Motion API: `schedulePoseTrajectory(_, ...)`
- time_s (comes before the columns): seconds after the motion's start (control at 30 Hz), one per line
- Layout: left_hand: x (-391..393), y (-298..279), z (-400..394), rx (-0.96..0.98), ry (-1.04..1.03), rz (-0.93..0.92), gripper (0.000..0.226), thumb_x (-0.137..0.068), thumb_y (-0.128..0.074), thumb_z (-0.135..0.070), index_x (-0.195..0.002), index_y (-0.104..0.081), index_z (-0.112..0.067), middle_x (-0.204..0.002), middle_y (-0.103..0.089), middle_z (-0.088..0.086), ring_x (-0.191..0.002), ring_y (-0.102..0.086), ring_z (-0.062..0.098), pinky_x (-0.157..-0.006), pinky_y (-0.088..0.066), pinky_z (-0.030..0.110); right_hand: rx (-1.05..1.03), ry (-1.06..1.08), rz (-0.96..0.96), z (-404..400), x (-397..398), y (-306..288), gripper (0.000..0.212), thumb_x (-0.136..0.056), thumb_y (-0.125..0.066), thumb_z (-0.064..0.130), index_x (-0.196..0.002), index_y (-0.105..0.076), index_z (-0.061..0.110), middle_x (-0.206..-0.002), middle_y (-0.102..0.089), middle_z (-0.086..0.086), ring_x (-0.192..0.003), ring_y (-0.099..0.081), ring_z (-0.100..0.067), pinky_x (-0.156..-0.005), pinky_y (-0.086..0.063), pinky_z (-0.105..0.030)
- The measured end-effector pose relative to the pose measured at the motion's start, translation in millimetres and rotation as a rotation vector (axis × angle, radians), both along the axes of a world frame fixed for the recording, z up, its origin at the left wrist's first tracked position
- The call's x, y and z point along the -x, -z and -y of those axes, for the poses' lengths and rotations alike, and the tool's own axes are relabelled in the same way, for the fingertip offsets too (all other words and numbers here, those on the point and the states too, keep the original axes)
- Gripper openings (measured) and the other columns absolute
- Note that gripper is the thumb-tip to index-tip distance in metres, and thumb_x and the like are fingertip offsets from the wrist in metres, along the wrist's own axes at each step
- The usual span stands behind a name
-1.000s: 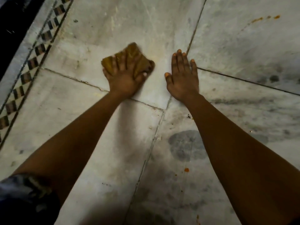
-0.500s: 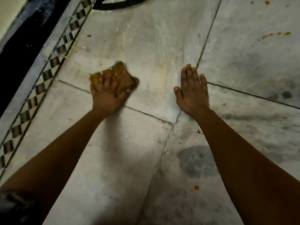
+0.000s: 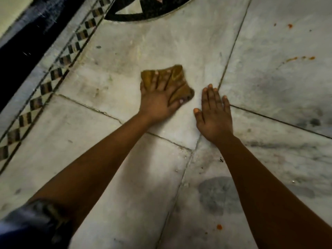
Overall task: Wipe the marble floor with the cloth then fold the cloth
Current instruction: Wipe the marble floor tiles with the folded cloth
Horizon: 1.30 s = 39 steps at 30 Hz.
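A bunched yellow-brown cloth (image 3: 177,73) lies on the white marble floor (image 3: 125,60). My left hand (image 3: 159,97) presses flat on the cloth with fingers spread straight over it, thumb at its right side. My right hand (image 3: 213,115) lies palm down on the bare floor just to the right of the cloth, fingers straight and together, close to a tile joint. Most of the cloth's near part is hidden under my left hand.
A checkered inlay border (image 3: 53,76) and a dark strip (image 3: 19,51) run along the left. A black circular inlay (image 3: 143,13) sits at the top. Orange stains (image 3: 298,58) mark the right tile, another orange spot (image 3: 219,226) lies near the bottom, and a grey patch (image 3: 218,194) is close by.
My left hand slid the cloth left across the tile, then back right, close to my right hand. My right hand stayed planted on the floor. The view shifted toward the far floor.
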<state>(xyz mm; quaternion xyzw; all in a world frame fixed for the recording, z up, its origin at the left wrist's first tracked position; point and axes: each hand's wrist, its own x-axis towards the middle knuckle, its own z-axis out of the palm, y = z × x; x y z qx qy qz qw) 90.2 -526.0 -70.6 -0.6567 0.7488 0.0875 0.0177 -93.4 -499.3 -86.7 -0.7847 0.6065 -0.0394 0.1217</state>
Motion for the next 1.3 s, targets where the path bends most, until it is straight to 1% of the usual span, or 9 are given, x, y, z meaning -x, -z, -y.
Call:
schedulePoseTrajectory(0.07, -32.4, -1.7, -26.8, 0.030, 0.013, 0.005, 0.077, -0.071, -0.012, -0.072, -0.144, -0.016, -0.046, -0.158, -0.010, -0.001, -0.145, -0.005, 0.030, -0.109, -0.009, 0.055, -0.016, 0.001, -0.008, 0.9, 0.1, -1.4, 0.073, -0.086, -0.005, 0.045, -0.149, -0.004, 0.007, -0.158, 0.001, -0.010, -0.146, 0.001, -0.020, -0.114, 0.007, -0.035)
schedulePoseTrajectory(0.13, -77.8, -1.9, -26.7, 0.036, -0.149, 0.014, 0.080, -0.071, -0.015, -0.074, -0.145, -0.016, -0.043, -0.158, -0.010, 0.000, -0.144, -0.007, 0.031, -0.110, -0.009, 0.055, -0.041, 0.001, -0.029, 0.5, -0.6, -2.6, 0.072, -0.086, -0.008, 0.043, -0.148, -0.001, 0.008, -0.158, 0.005, -0.010, -0.146, 0.003, -0.020, -0.115, 0.008, -0.035)
schedulePoseTrajectory(0.3, -141.2, 8.4, 42.5, 0.054, -0.377, 0.056, 0.071, -0.085, -0.028, -0.061, -0.146, -0.025, -0.027, -0.155, -0.019, 0.013, -0.139, -0.021, 0.041, -0.112, -0.014, 0.057, -0.063, 0.009, -0.053, 1.8, 0.3, -2.6, 0.070, -0.088, -0.010, 0.044, -0.149, 0.001, 0.009, -0.158, 0.007, -0.009, -0.145, 0.005, -0.019, -0.114, 0.009, -0.035)
schedulePoseTrajectory(0.43, -118.4, 3.5, 42.0, 0.089, -0.358, 0.091, 0.060, -0.093, -0.041, -0.045, -0.146, -0.027, -0.019, -0.151, -0.028, 0.017, -0.132, -0.033, 0.042, -0.108, -0.023, 0.054, -0.186, 0.017, -0.050, 6.8, -0.1, -8.9, 0.064, -0.100, -0.026, 0.039, -0.148, 0.006, 0.011, -0.157, 0.014, -0.007, -0.145, 0.011, -0.017, -0.114, 0.011, -0.035)
schedulePoseTrajectory(0.7, -57.0, -22.7, -49.0, 0.159, -0.150, 0.012, 0.054, -0.091, -0.048, -0.041, -0.141, -0.040, -0.022, -0.142, -0.044, 0.012, -0.121, -0.048, 0.036, -0.096, -0.038, 0.043, -0.463, 0.074, 0.137, 3.0, -1.7, -44.2, 0.059, -0.101, -0.023, 0.039, -0.149, 0.000, 0.012, -0.158, 0.011, -0.003, -0.145, 0.007, -0.015, -0.115, 0.004, -0.033)
schedulePoseTrajectory(0.87, -28.2, -36.8, -93.0, 0.010, -0.187, -0.104, 0.052, -0.093, -0.048, -0.036, -0.143, -0.033, -0.029, -0.146, -0.040, 0.006, -0.127, -0.044, 0.031, -0.098, -0.038, 0.037, -0.300, -0.005, 0.153, -45.2, 22.8, -67.7, 0.054, -0.102, -0.025, 0.034, -0.149, -0.008, 0.015, -0.158, -0.003, -0.003, -0.145, -0.001, -0.013, -0.115, 0.002, -0.030)
schedulePoseTrajectory(1.0, -8.8, -53.0, -121.7, -0.070, -0.217, -0.320, 0.053, -0.093, -0.051, -0.031, -0.143, -0.035, -0.024, -0.136, -0.051, 0.012, -0.119, -0.051, 0.034, -0.091, -0.041, 0.035, -0.187, 0.025, 0.173, -80.4, 57.3, -103.5, 0.052, -0.102, -0.029, 0.030, -0.149, -0.015, 0.014, -0.157, -0.014, -0.005, -0.145, -0.008, -0.017, -0.115, -0.002, -0.029)
schedulePoseTrajectory(1.2, 56.2, -115.1, -150.8, -0.132, -0.340, -0.883, 0.039, -0.093, -0.053, -0.025, -0.131, -0.048, -0.022, -0.129, -0.057, 0.004, -0.118, -0.051, 0.026, -0.098, -0.040, 0.033, -0.099, 0.065, 0.142, -144.7, 114.7, -155.9, 0.053, -0.100, -0.034, 0.030, -0.148, -0.019, 0.013, -0.155, -0.022, -0.007, -0.144, -0.016, -0.019, -0.114, -0.010, -0.030)
schedulePoseTrajectory(1.3, 100.6, -146.0, -154.9, -0.256, -0.358, -1.186, 0.034, -0.095, -0.052, -0.022, -0.129, -0.049, -0.019, -0.108, -0.064, 0.003, -0.093, -0.061, 0.021, -0.083, -0.051, 0.035, -0.079, 0.108, 0.136, -172.1, 137.1, -176.2, 0.053, -0.100, -0.036, 0.031, -0.148, -0.019, 0.014, -0.154, -0.025, -0.007, -0.143, -0.020, -0.019, -0.112, -0.015, -0.027)
